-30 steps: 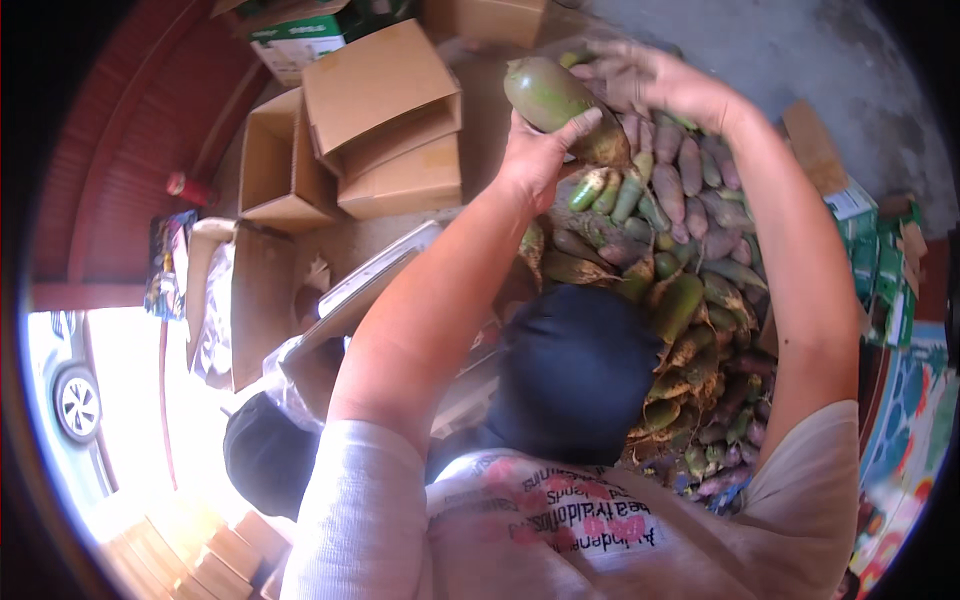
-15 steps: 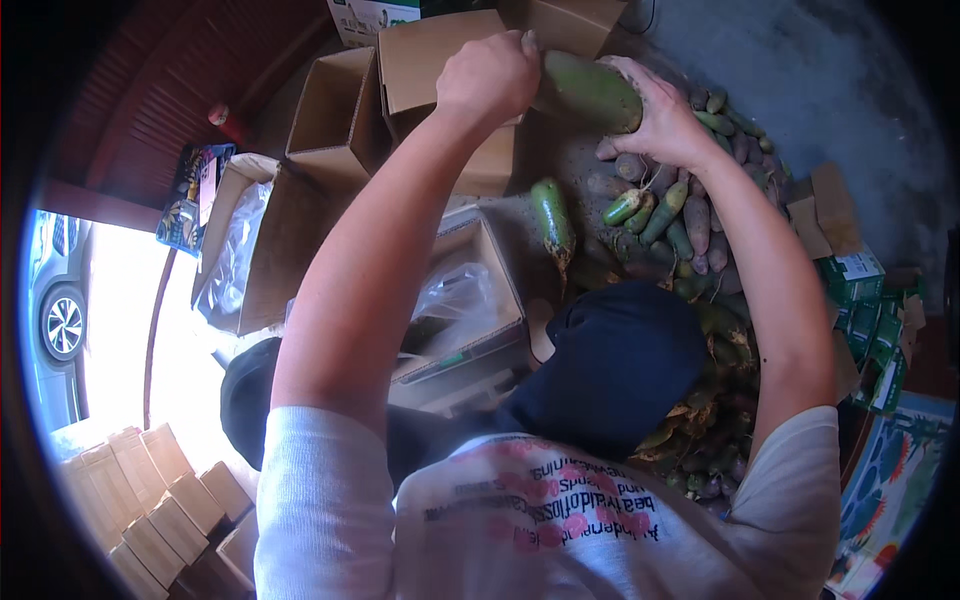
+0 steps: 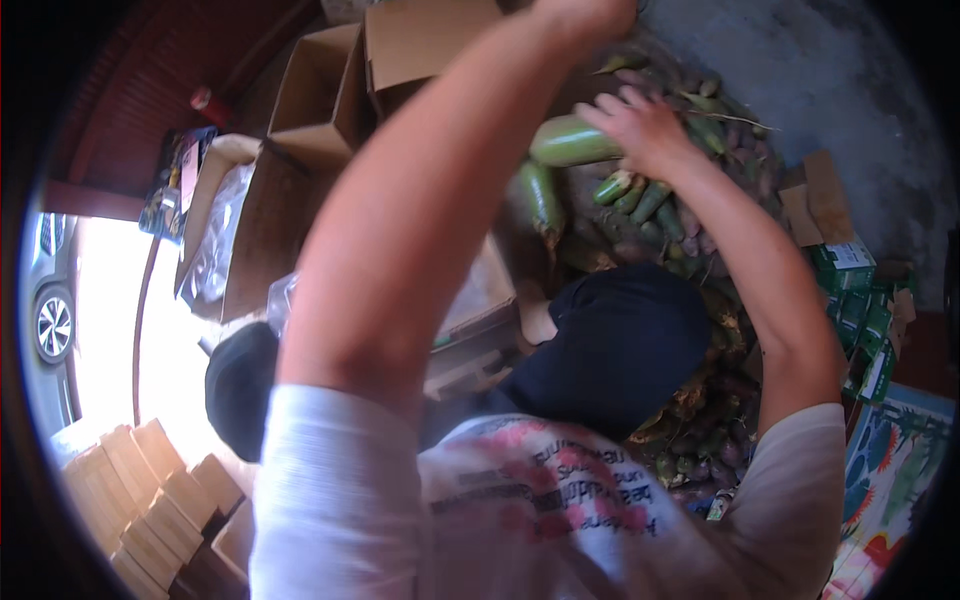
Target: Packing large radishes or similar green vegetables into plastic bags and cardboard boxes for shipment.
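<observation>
A large, smooth light-green radish (image 3: pixel 572 142) lies at the near-left side of a vegetable heap. My right hand (image 3: pixel 650 130) is at its right end, fingers spread past the upper edge and thumb by the lower side; I cannot tell how firmly it touches. Beyond it, my left hand (image 3: pixel 590 14) reaches far forward at the upper edge of the view. It is blurred and partly cut off, so its fingers are not readable. A smaller green radish (image 3: pixel 543 205) with a browned root end lies just nearer. Smaller green and purplish roots (image 3: pixel 650 205) crowd below my right hand.
Open cardboard boxes (image 3: pixel 318 85) stand at the far left, one lined with clear plastic (image 3: pixel 222 235). Another box (image 3: pixel 485 290) is partly behind my left arm. Green cartons (image 3: pixel 865 310) sit at the right. Stacked tan blocks (image 3: pixel 160 500) are at the near left.
Both hands held a large green radish up between them. Now my left hand has moved forward and away, and my right hand is lower, with its fingers spread beside a large radish.
</observation>
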Demonstrator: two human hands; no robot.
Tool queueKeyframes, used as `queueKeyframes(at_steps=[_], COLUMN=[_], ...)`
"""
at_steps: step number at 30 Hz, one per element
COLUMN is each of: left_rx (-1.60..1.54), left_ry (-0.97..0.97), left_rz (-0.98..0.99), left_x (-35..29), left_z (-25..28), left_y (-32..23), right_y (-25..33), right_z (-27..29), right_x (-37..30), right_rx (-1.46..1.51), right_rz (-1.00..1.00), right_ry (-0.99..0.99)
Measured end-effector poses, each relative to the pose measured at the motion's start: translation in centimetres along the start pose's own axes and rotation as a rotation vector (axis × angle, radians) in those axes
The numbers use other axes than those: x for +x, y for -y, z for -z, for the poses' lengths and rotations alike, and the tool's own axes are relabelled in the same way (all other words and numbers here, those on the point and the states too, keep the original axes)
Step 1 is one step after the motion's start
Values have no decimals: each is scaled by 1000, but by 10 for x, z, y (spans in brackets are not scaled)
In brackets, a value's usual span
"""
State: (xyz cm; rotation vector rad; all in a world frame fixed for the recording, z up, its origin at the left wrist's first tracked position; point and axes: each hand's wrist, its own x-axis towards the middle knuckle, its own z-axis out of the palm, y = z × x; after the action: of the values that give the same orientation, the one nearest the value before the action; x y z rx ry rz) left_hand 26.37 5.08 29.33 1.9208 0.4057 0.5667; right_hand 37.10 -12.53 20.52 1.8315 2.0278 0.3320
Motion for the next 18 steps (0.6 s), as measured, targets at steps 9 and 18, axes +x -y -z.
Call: queueKeyframes(at_steps=[9,18], left_rx=[554,791], left_ry=[-111,129], left_rz=[103,391], left_x=[-157,-372], left_z=[99,60], left_y=[41,88], right_y=[-42,-9], right_z=[-14,107], right_x=[-52,20], right_rx=[521,2017], right_rz=[-307,-229], right_ry=[-255,-533])
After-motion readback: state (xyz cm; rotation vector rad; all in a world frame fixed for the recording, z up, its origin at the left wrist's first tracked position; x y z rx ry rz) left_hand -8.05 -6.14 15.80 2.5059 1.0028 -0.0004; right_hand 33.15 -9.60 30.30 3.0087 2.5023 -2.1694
